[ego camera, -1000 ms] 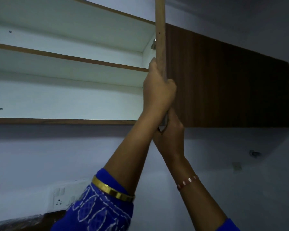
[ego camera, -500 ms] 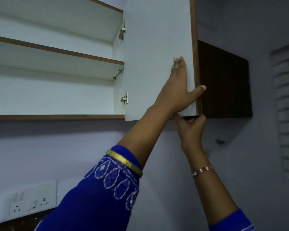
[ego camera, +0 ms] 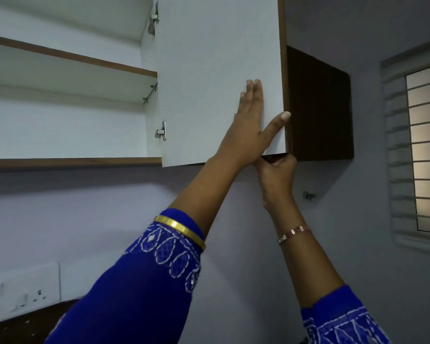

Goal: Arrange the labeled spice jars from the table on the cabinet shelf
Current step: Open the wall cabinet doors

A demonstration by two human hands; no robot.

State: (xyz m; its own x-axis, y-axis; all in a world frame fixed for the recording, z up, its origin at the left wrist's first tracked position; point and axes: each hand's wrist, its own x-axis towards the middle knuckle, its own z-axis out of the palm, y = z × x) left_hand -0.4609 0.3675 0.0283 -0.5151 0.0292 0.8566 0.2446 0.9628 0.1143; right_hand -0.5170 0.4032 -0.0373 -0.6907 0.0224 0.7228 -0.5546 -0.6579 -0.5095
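Both hands were up on the cabinet door (ego camera: 216,80), neither one really wrapped around anything. Left hand (ego camera: 248,130) was spread flat, palm pressed against the white inner face of the door, fingers pointing up and the thumb stretched out across toward the brown edge strip. Right hand (ego camera: 277,170) was tucked just under the door's bottom corner, fingers curled up over the lower edge so it was sort of hooking it from below. Couldn't really see how tight that hold was since the fingertips went behind the door.

Door itself was swung wide open, with two metal hinges (ego camera: 161,131) showing on its left side. Behind it, the cabinet shelf (ego camera: 70,59) sat in the white interior with a wood-coloured front edge, and the bottom panel (ego camera: 72,162) had the same trim. Spice jars and the table weren't anywhere in the shot, so no idea where they were.

Other bits: gold bangle (ego camera: 180,229) on the left wrist over a blue embroidered sleeve (ego camera: 134,289), a beaded bracelet (ego camera: 294,233) on the right wrist. Wall socket plate (ego camera: 23,286) low on the left, barred window (ego camera: 425,150) off to the right, darker closed cabinet (ego camera: 319,103) beside the open door.
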